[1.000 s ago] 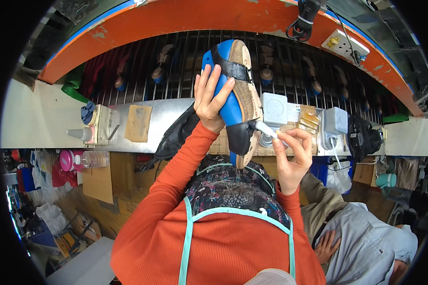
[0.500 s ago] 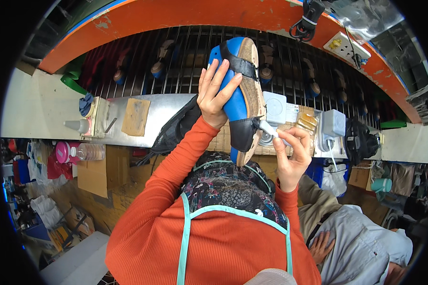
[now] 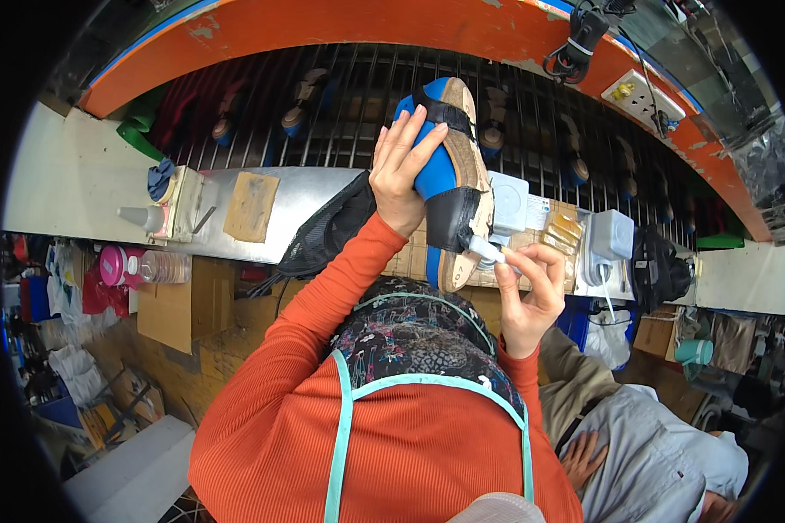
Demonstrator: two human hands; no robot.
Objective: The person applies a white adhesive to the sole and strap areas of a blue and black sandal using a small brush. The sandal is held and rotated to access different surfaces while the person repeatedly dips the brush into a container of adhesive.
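My left hand grips a sandal mounted on a blue shoe last, from its left side. Two black straps cross it, and its pale underside and cork-coloured edge face right. The sandal is held up over the bench, tilted slightly. Between the fingertips of my right hand is a small pale brush-like tool. Its whitish tip meets the sole edge just below the lower black strap; the fingers partly hide its handle.
Behind the sandal, a metal bar rack carries several more lasted sandals under an orange beam. On the bench are a black mesh bag, a brown board, and a grey-white box. A person in a grey shirt is at lower right.
The sandal has turned a little, showing more of its underside, and has shifted slightly right. The pale tool has moved down along the sole edge, below the lower strap.
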